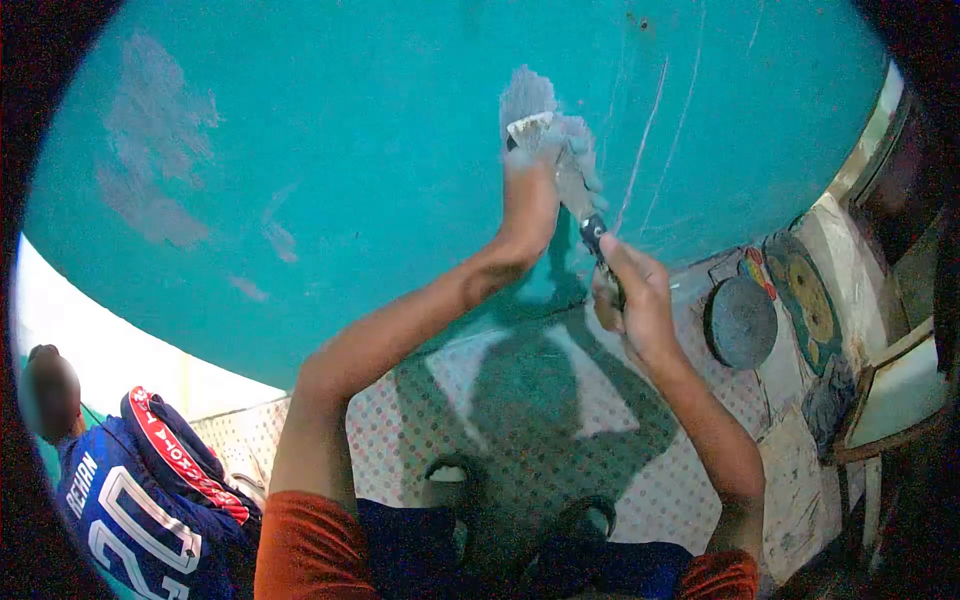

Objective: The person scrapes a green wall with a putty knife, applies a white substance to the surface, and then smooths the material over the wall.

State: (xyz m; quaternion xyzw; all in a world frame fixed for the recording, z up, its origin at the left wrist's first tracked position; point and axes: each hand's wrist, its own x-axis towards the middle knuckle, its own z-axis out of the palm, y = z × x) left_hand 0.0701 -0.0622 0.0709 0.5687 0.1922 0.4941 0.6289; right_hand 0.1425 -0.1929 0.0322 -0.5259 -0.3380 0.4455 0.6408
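My right hand is closed around the dark handle of a putty knife. Its metal blade points up toward my left hand, beside a smear of pale putty. Up against the turquoise wall, my left hand is bent at the wrist with its fingers closed on a flat tool with a whitish edge, perhaps a second scraper; its handle is mostly hidden. A grey-white putty patch lies on the wall just above that edge.
A larger putty patch marks the wall at upper left, with scratches on the right. Another person in a blue shirt is low at left. On the tiled floor are a round dark lid-like object and, far right, a pale-topped stand.
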